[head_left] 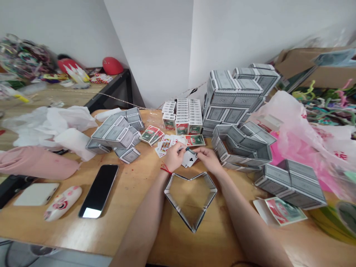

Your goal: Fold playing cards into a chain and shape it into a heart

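Playing cards [189, 157], one showing a club, are held between my two hands over the middle of the wooden table. My left hand [174, 156], with a red string on the wrist, has its fingers closed at the cards' left side. My right hand [208, 158] pinches their right side. Nearer to me, between my forearms, stands a heart-shaped frame of folded cards [191, 202]. Just beyond my hands lie loose face-up cards [165, 144] and a green and red card box [194, 140].
Rows of card boxes [182, 116] stand at the back. Stacked card-built blocks [233, 92] and hollow card frames [241, 146] are at the right; another block pile [114, 131] is left. A phone [99, 191], white mouse [63, 203] and pink pouch [41, 163] lie at the left.
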`<move>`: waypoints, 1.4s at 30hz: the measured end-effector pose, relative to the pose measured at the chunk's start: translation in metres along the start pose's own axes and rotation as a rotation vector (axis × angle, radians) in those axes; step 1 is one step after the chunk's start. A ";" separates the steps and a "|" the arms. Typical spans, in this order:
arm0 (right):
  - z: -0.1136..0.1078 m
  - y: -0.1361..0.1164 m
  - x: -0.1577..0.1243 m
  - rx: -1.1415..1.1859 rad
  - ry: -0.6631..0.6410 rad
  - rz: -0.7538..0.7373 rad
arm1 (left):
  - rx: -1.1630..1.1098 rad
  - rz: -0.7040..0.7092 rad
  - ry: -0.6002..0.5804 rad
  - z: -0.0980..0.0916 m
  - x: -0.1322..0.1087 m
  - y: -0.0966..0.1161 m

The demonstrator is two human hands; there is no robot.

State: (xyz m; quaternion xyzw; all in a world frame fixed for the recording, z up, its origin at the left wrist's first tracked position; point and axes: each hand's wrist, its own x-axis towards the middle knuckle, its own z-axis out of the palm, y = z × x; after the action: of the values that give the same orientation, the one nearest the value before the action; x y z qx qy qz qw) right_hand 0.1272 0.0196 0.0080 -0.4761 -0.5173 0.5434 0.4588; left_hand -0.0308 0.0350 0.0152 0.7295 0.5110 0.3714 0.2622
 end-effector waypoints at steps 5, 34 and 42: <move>0.001 0.000 -0.001 0.061 -0.018 -0.014 | -0.026 0.024 0.040 -0.001 0.000 -0.001; 0.004 0.021 0.003 -0.242 0.306 -0.147 | -0.121 -0.042 -0.009 0.002 -0.002 -0.006; 0.005 0.014 0.009 0.116 0.328 -0.089 | -0.316 -0.081 -0.157 0.004 0.000 -0.019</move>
State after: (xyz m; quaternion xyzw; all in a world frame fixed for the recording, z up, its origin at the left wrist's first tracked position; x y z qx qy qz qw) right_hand 0.1214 0.0277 -0.0066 -0.5078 -0.4240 0.4666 0.5870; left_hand -0.0380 0.0413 -0.0014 0.6849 0.4531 0.3783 0.4273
